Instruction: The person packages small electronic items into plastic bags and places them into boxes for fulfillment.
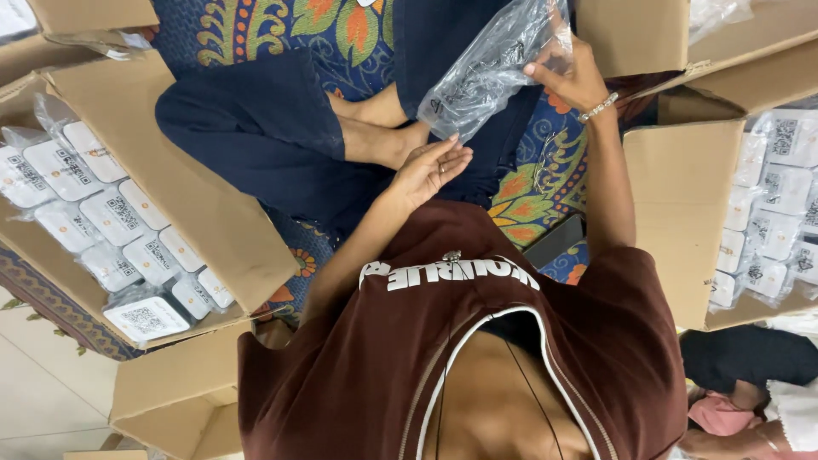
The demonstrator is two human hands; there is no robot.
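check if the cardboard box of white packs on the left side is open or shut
Open: the box has its flaps folded out, and rows of white packs show inside it.

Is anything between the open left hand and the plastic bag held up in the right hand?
Nothing visible. The left hand lies open, palm up, right under the lower end of the plastic bag, its fingers at the bag's edge. The right hand grips the bag's upper part.
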